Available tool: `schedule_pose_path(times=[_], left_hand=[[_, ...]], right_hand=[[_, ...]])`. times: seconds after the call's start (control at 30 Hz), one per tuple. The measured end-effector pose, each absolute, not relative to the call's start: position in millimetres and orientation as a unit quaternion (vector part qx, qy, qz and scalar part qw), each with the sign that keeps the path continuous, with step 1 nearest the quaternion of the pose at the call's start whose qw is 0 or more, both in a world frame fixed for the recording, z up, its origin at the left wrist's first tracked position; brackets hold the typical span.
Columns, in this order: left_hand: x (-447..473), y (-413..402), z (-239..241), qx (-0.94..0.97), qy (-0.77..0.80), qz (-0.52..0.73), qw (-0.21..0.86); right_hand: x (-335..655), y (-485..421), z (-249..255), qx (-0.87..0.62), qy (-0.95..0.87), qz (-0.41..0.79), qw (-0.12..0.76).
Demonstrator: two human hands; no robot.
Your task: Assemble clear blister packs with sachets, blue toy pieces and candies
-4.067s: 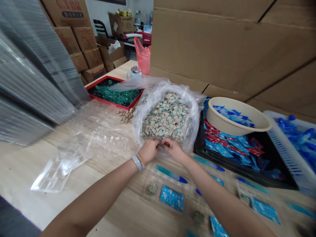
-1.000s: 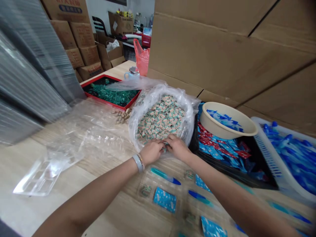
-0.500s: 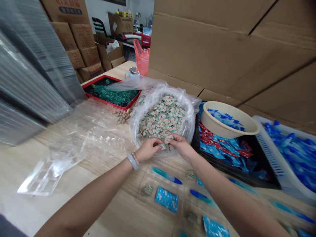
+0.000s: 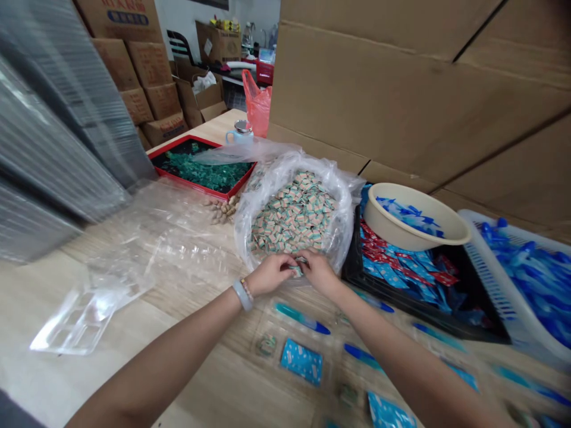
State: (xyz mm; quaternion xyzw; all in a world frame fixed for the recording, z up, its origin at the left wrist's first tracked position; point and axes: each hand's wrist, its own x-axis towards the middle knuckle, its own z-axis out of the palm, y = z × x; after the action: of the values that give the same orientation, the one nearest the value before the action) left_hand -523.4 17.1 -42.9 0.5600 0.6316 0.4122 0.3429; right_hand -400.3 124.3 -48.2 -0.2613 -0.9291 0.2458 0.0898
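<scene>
A clear plastic bag full of small teal-and-tan packets stands open on the wooden table. My left hand and my right hand meet at the bag's near rim, fingers curled and pinched together on a few small packets between them. A pale bracelet sits on my left wrist. Just in front of my arms lie clear blister trays holding blue-and-teal toothbrushes and blue sachets.
A red-rimmed tray of green packets stands at the back left, a cream bowl over a black tray of blue and red sachets to the right, a white basket of blue items far right. Empty clear trays lie left. Cardboard boxes behind.
Both hands have stayed at the bag's near rim, fingers working over the small packets; since half a second ago they have lowered slightly and closed together.
</scene>
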Motion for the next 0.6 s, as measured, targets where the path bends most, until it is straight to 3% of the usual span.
schedule_pose_path(times=[0.27,0.6], left_hand=[[-529.8,11.8,-33.7,0.615,0.593,0.35,0.386],[-531.3,14.9,-40.1,0.642,0.565,0.358,0.375]], right_hand=[[-397.8,124.1,-52.1,-0.243,-0.936,0.245,0.072],[-403.4,124.1,-45.9,-0.26,-0.936,0.228,0.067]])
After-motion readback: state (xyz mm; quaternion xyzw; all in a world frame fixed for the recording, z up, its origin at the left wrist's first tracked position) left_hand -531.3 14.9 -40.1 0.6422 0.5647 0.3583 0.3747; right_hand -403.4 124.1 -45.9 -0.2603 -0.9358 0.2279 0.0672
